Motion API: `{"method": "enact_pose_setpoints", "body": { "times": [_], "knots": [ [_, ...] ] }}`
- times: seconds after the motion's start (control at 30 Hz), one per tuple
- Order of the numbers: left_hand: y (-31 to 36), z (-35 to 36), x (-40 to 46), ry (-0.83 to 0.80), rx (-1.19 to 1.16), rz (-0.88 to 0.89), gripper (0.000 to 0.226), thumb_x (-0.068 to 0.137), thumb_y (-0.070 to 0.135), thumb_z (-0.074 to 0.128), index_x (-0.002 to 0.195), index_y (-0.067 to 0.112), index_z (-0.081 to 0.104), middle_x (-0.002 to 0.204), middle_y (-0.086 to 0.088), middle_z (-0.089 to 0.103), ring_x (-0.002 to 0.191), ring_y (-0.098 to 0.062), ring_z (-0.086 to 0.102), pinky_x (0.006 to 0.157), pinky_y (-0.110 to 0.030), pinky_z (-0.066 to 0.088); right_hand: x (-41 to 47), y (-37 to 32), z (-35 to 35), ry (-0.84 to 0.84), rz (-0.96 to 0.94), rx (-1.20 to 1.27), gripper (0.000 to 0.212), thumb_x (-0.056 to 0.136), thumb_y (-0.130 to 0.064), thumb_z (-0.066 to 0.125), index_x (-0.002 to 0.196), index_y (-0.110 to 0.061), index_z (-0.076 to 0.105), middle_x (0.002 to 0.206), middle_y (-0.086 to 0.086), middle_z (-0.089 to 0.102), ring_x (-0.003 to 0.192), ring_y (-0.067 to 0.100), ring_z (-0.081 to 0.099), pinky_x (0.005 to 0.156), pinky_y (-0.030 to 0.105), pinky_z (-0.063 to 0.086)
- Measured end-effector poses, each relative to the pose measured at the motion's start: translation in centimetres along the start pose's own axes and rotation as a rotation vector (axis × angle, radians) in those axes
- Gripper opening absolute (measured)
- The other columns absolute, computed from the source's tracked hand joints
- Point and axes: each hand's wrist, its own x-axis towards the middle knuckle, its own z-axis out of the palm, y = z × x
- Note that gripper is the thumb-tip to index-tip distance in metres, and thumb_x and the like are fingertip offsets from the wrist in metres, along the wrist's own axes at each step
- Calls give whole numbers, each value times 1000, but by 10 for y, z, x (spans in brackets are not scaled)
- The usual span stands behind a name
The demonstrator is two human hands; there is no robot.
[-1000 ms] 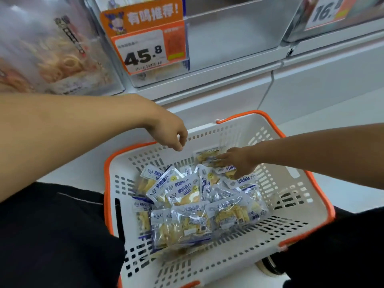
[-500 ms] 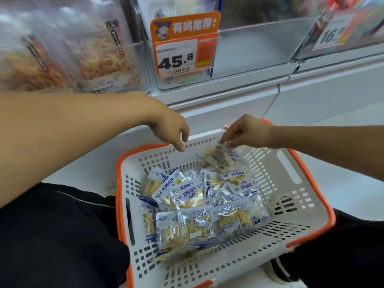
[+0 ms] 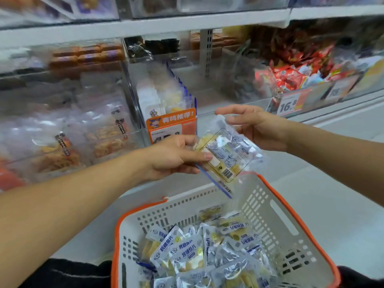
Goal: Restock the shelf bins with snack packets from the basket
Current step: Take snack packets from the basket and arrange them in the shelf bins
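Our left hand [image 3: 176, 156] pinches a snack packet [image 3: 226, 154] at its nine o'clock edge, thumb on top and fingers curled beneath, so the packet hangs tilted in the air with its barcode corner dipping toward five o'clock. Our right hand [image 3: 255, 127] meets the same packet from two o'clock, fingers loosely extended along its upper edge; we cannot tell whether they truly grip it or only touch it. The packet is clear with pale yellow pieces inside and blue-white printing, and it sits above the far rim of the basket [image 3: 276, 206], apart from it. At six o'clock from the hands, the white slotted basket with its orange rim holds a heap of matching packets [image 3: 199, 252], piled mostly toward its near side. At twelve o'clock behind the held packet stands a clear shelf bin [image 3: 166, 94] with a few blue-edged packets upright against its left wall, and an orange price tag [image 3: 171, 126] hangs on its front, partly covered by our left hand. At nine o'clock another clear bin [image 3: 68, 129] is packed with bags of orange-brown snacks. At two o'clock a bin of red packets [image 3: 291, 75] carries a tag reading 16.8 [image 3: 288, 106]. A white shelf board [image 3: 145, 26] runs across the top.
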Motion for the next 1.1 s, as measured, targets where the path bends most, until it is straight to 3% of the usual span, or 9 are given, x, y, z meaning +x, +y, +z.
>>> {"method": "enact_pose_setpoints", "body": {
  "times": [0.1, 0.2, 0.3, 0.37, 0.47, 0.6, 0.77, 0.87, 1.1],
  "knots": [
    [20, 19, 0, 9, -347, 102, 41, 74, 12, 67, 114, 3, 62, 89, -11, 75, 62, -11, 70, 46, -15, 53, -5, -11, -15, -45, -20, 30, 48, 74, -28, 79, 117, -12, 68, 119, 12, 69, 105, 26, 69, 99, 45, 51],
    [36, 30, 1, 14, -558, 85, 23, 79, 12, 64, 100, 4, 65, 77, -11, 73, 54, -11, 67, 44, -13, 52, -9, -22, -24, -129, -69, -217, 71, 79, 7, 67, 144, -13, 44, 135, 13, 62, 123, 31, 60, 106, 50, 46],
    [38, 36, 6, 27, -615, 51, 14, 85, 14, 63, 88, 1, 67, 69, -9, 69, 52, -10, 65, 45, -14, 53, -7, -27, -14, -96, -205, -489, 86, 77, 15, 72, 148, -20, 36, 139, 8, 58, 124, 24, 60, 101, 38, 52],
    [39, 38, 10, 18, -623, 28, 25, 83, 26, 65, 84, 2, 67, 67, -9, 66, 52, -11, 64, 45, -17, 53, 0, -32, -4, 85, -321, -538, 61, 73, -5, 78, 128, -17, 55, 126, 4, 64, 114, 20, 65, 98, 41, 54],
    [44, 39, 12, 99, -491, 4, 49, 96, 48, 50, 111, 1, 56, 77, -14, 66, 55, -17, 64, 42, -20, 52, 4, -38, -8, 258, -345, -555, 31, 72, -26, 75, 101, -16, 67, 94, -3, 74, 92, 16, 68, 91, 40, 52],
    [52, 33, 10, 142, -236, 64, 54, 101, 53, 38, 124, 8, 56, 104, -17, 73, 66, -23, 69, 46, -23, 53, 2, -56, -28, 333, -327, -588, 23, 80, -25, 73, 99, -13, 72, 88, 3, 75, 76, 14, 64, 66, 21, 49],
    [51, 38, 10, 240, 5, 115, 30, 87, 50, 63, 105, 26, 63, 67, -6, 63, 42, -15, 48, 38, -19, 39, -5, -65, -47, 186, -139, -609, 49, 82, -35, 78, 113, 2, 68, 105, 26, 69, 87, 30, 59, 76, 40, 48],
    [45, 42, 16, 278, 7, 134, 26, 86, 48, 67, 90, 22, 64, 48, 0, 43, 33, -10, 29, 35, -14, 22, -11, -65, -47, 45, -11, -561, 32, 88, -18, 63, 115, -1, 67, 117, 18, 70, 105, 27, 66, 91, 32, 55],
    [56, 50, 17, 250, -396, 224, 13, 95, 26, 61, 93, 14, 55, 63, -6, 68, 50, -10, 65, 39, -17, 48, -24, -65, -48, -71, -8, -77, 42, 83, -37, 74, 119, -16, 69, 110, 12, 71, 90, 24, 73, 63, 34, 62]
  ]
}}
